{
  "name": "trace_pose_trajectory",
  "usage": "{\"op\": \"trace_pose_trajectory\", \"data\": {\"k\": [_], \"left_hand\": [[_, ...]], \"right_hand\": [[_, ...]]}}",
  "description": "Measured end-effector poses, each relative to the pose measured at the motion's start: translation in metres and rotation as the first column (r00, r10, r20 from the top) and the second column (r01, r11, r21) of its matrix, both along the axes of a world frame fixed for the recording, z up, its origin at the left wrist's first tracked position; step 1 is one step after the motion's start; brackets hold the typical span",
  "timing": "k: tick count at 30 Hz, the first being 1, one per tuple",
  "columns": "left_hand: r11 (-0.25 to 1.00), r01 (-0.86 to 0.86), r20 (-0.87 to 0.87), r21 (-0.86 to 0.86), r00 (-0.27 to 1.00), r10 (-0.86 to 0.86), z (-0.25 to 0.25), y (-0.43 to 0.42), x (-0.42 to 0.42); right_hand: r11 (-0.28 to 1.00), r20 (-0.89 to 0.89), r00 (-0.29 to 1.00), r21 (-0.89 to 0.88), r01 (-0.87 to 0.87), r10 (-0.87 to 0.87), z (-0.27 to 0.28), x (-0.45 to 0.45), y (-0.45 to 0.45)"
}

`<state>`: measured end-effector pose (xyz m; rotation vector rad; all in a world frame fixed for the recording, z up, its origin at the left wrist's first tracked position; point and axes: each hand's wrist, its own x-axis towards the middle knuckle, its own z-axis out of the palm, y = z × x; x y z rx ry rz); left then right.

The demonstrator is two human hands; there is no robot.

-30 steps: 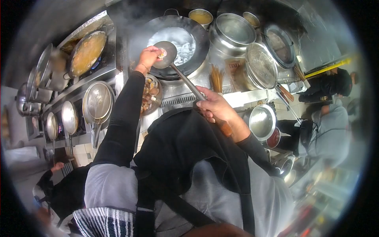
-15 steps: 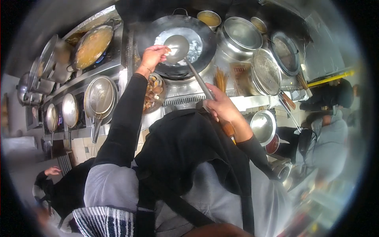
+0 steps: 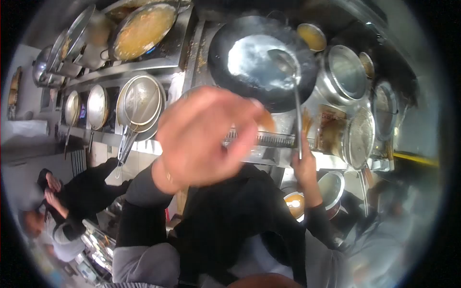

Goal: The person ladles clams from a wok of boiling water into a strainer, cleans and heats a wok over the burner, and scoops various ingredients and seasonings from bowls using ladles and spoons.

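My left hand (image 3: 209, 134) is raised close to the camera, smeared by motion, with curled fingers. A blurred orange-brown piece (image 3: 267, 121) shows at its fingertips; its kind cannot be made out. My right hand (image 3: 305, 168) is closed round the handle of a long metal ladle (image 3: 297, 96). The ladle's bowl dips into the whitish, steaming liquid (image 3: 254, 60) at the right side of a large black wok (image 3: 223, 79). Behind my left hand, the bowl of brown pieces seen earlier is hidden.
A pan of yellow, bubbling food (image 3: 146, 31) sits on the left stove. Strainers (image 3: 141, 103) and pans line the left counter. Metal pots (image 3: 348, 72), a yellow-filled container (image 3: 312, 37) and a wire skimmer (image 3: 361, 137) are on the right. Another person (image 3: 72, 216) stands lower left.
My left hand has come back from over the ladle toward the camera. The ladle has gone from above the wok's middle down into the liquid on its right. The view has shifted left.
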<state>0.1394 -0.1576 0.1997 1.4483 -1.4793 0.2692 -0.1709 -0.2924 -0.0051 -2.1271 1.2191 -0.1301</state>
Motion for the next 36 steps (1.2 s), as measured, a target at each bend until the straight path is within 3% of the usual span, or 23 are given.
{"op": "trace_pose_trajectory", "data": {"k": [1, 2, 3, 6, 8, 11, 16, 19, 21, 22, 23, 24, 25, 26, 27, 28, 29, 31, 33, 36], "left_hand": [[0.999, 0.028, -0.014, -0.032, 1.0, -0.028, 0.009, 0.008, -0.006], [0.996, 0.056, -0.026, -0.064, 0.998, -0.057, 0.017, 0.016, -0.012], [0.998, 0.024, -0.067, -0.055, 0.997, -0.028, 0.027, 0.019, -0.024], [0.999, -0.021, -0.138, -0.048, 0.99, 0.014, 0.044, 0.026, -0.041], [0.999, -0.012, -0.13, -0.048, 0.991, 0.006, 0.045, 0.027, -0.038], [0.999, 0.002, -0.122, -0.045, 0.993, -0.008, 0.044, 0.029, -0.031], [0.999, 0.017, -0.093, -0.036, 0.995, -0.02, 0.047, 0.027, -0.02], [1.0, 0.0, -0.072, 0.012, 0.997, 0.0, 0.034, 0.02, -0.005], [0.994, -0.017, -0.153, 0.107, 0.988, 0.033, -0.003, 0.012, 0.005], [0.99, 0.015, -0.251, 0.138, 0.968, 0.021, -0.039, 0.007, 0.01], [0.949, 0.055, -0.492, 0.312, 0.863, 0.112, -0.058, 0.014, 0.006], [0.916, 0.1, -0.642, 0.388, 0.743, 0.191, -0.096, 0.023, 0.004], [0.915, 0.144, -0.763, 0.377, 0.609, 0.219, -0.121, 0.032, 0.003], [0.915, 0.191, -0.863, 0.354, 0.444, 0.241, -0.14, 0.042, -0.003], [0.919, 0.164, -0.867, 0.359, 0.423, 0.263, -0.156, 0.054, -0.01], [0.925, 0.153, -0.914, 0.349, 0.275, 0.299, -0.171, 0.067, -0.017], [0.933, 0.137, -0.941, 0.332, 0.124, 0.316, -0.178, 0.076, -0.024], [0.93, 0.048, -0.929, 0.364, 0.099, 0.358, -0.174, 0.089, -0.042], [0.917, -0.005, -0.911, 0.398, 0.113, 0.396, -0.169, 0.105, -0.056], [0.946, -0.099, -0.937, 0.308, 0.14, 0.32, -0.172, 0.132, -0.075]], "right_hand": [[0.998, -0.066, 0.998, 0.049, 0.024, -0.02, -0.001, 0.002, -0.004], [0.999, -0.063, 0.998, -0.051, -0.012, 0.008, -0.006, 0.003, -0.005], [0.999, -0.135, 0.99, 0.027, 0.043, -0.039, -0.005, 0.008, -0.007], [0.997, -0.104, 0.994, -0.061, -0.051, 0.045, -0.021, 0.005, -0.015], [0.959, -0.08, 0.988, -0.242, -0.146, 0.13, -0.025, 0.007, -0.018], [0.947, -0.241, 0.963, -0.265, -0.183, 0.119, -0.018, 0.013, -0.02], [0.922, -0.305, 0.942, -0.308, -0.234, 0.137, -0.013, 0.017, -0.024], [0.888, -0.352, 0.921, -0.352, -0.297, 0.169, -0.011, 0.016, -0.026], [0.9, -0.369, 0.913, -0.319, -0.297, 0.171, -0.004, 0.019, -0.027], [0.916, -0.344, 0.926, -0.3, -0.268, 0.158, 0.005, 0.024, -0.026], [0.901, -0.327, 0.925, -0.313, -0.3, 0.195, 0.007, 0.028, -0.029], [0.807, -0.201, 0.95, -0.503, -0.31, 0.239, 0.007, 0.032, -0.03], [0.692, -0.079, 0.95, -0.668, -0.276, 0.303, 0.008, 0.033, -0.031], [0.724, -0.015, 0.938, -0.632, -0.277, 0.346, 0.01, 0.037, -0.032], [0.718, -0.025, 0.925, -0.622, -0.311, 0.379, 0.014, 0.045, -0.03], [0.901, 0.205, 0.903, -0.306, -0.307, 0.377, 0.02, 0.061, -0.023], [0.943, 0.402, 0.872, 0.058, -0.327, 0.278, 0.027, 0.078, -0.015], [0.837, 0.506, 0.807, 0.262, -0.48, 0.304, 0.046, 0.114, 0.014], [0.71, 0.631, 0.62, 0.152, -0.688, 0.466, 0.049, 0.141, 0.044], [0.581, 0.668, 0.495, 0.115, -0.806, 0.555, 0.032, 0.169, 0.078]]}}
